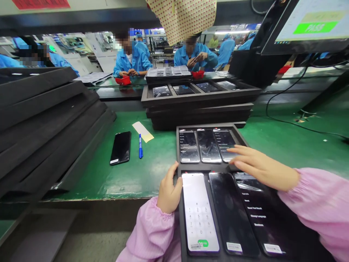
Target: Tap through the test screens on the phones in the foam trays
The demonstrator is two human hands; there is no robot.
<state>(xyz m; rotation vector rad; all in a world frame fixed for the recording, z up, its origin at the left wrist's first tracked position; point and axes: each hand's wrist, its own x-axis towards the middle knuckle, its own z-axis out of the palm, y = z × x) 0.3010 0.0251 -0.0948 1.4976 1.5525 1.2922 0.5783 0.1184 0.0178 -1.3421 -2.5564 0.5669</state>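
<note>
A black foam tray (177, 145) holds a back row of three phones. Nearer me stand a phone with a white dial-pad screen (200, 207), a dark-screened phone (231, 211) and a phone with a text menu (257, 214). My left hand (169, 191) grips the left edge of the tray, thumb and forefinger at the rim. My right hand (253, 165) stretches flat, fingers extended, over the right part of the tray. Its fingertips lie at the back-row right phone (223, 142); whether they touch the screen I cannot tell.
Left on the green bench lie a black phone (120, 147), a blue pen (140, 146) and a paper strip (143, 131). Stacked black trays (40, 123) rise at far left, more trays (200, 98) behind. A monitor (313, 27) reads PASS. Co-workers in blue sit opposite.
</note>
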